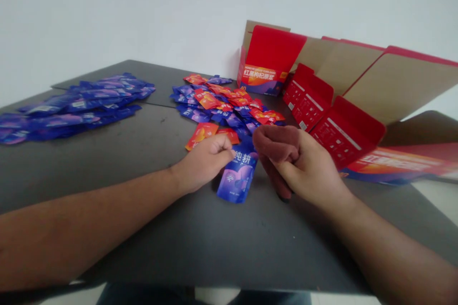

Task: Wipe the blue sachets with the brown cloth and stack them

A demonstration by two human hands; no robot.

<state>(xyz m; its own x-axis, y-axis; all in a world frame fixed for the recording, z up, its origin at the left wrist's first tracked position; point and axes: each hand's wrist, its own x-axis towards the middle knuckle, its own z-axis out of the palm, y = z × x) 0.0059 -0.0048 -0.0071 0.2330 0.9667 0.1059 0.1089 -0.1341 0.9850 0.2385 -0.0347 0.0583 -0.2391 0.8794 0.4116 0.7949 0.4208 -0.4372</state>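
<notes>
A blue and purple pouch (pixel 236 176) with white lettering is held up at its top left edge by my left hand (pixel 205 159), whose fingers are pinched closed. My right hand (pixel 313 162) grips a folded brown cloth (pixel 277 143), part of which hangs down beside the pouch. The cloth's near side sits just right of the pouch's upper corner. Behind my left hand lies an orange pouch (pixel 202 134). Farther back, a mixed heap of orange and blue pouches (pixel 223 102) covers the table's middle.
Stacked blue pouches (pixel 78 105) spread over the left side of the dark table (pixel 171 243). An open red box (pixel 274 59) stands at the back. More red boxes (pixel 338 133) with raised flaps line the right side. A white wall rises behind.
</notes>
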